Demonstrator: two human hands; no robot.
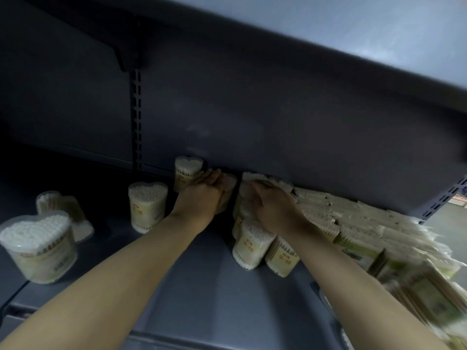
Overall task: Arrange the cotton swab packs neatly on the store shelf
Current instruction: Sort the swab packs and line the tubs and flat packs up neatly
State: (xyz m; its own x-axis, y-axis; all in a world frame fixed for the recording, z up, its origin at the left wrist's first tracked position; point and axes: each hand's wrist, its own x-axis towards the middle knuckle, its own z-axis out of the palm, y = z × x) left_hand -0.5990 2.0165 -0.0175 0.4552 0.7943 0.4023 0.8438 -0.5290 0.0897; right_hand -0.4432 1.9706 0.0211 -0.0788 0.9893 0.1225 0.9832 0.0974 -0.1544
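A: Where are the swab packs?

B: All on the grey shelf (202,286). A far pack (188,170) stands upright against the back panel (252,109). Just right of it is a blurred pack (228,190), which the left hand (202,192) holds, fingers pointing far and wrapped over its side.

A: And the right hand?

B: The right hand (271,205) lies on top of a cluster of packs (249,188) at the back, fingers curled over their tops. I cannot tell whether it truly grips one or only presses down.

A: What is nearer?

B: Below the right wrist a near pack (250,246) stands upright, touching a tilted pack (281,258) on its right that leans away to the right.

A: And to the left?

B: A middle pack (147,205) stands upright, just left of the left wrist. Farther left a fallen pack (63,210) lies on its side, and nearest the left edge a big pack (40,248) stands upright with the white swab tips showing through its lid.

A: The right side?

B: Flat packets (353,223) are piled in rows from the back panel toward the near right corner, blurred there. An upper shelf (328,29) hangs overhead, and a slotted upright (137,117) runs down the back panel at the left.
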